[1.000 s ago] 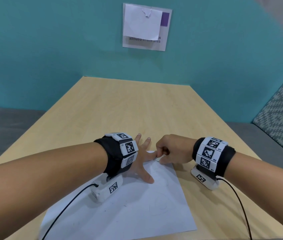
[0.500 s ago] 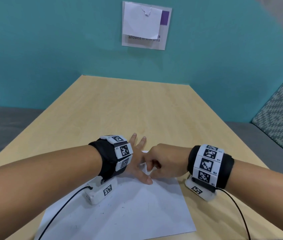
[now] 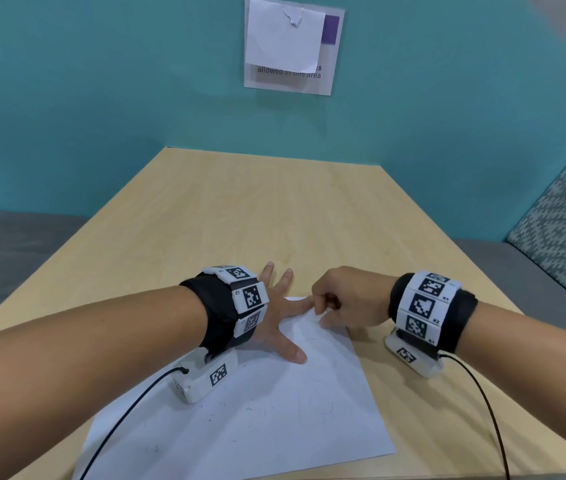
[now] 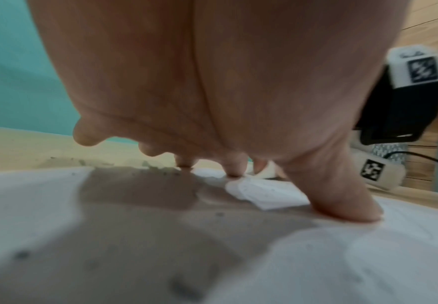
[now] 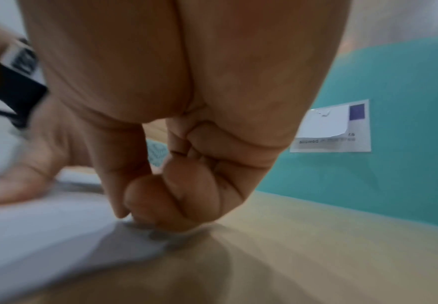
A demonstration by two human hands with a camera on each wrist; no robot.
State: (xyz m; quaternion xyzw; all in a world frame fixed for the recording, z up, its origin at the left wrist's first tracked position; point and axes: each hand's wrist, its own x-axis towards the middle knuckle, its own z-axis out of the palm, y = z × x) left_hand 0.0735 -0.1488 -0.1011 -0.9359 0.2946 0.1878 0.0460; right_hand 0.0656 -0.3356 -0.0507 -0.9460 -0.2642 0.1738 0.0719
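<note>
**Left hand pins the sheet, right hand pinches its far corner**

At the far left, a grey seat (image 3: 15,244) runs below the teal wall (image 3: 101,98). The left hand (image 3: 276,318) lies on the far part of the white sheet of paper (image 3: 274,417). Its grip is wide, with the fingers spread and straight, pressing the sheet onto the wooden surface (image 3: 257,209). In the left wrist view, the left thumb (image 4: 342,197) and two fingertips (image 4: 234,168) touch the paper while the palm arches above it. A black wristband (image 3: 250,297) with white marker tiles circles that wrist. The white camera block (image 3: 205,377) under it sits at the sheet's left edge.

The sheet lies flat in the near middle of the surface and carries faint pencil marks. Its far right corner (image 4: 262,193) is curled up off the wood.

The right hand (image 3: 349,299) sits just right of that corner, and its grip is narrow and holds the paper. The right thumb (image 5: 116,176) and forefinger (image 5: 155,203) meet on the corner's edge, and the other fingers are curled into the palm. The left index fingertip lies just beside them.

Higher up on the wall hangs a sign (image 3: 293,46), partly covered by a white slip. At the far right stands a patterned cushion (image 3: 565,237).
</note>
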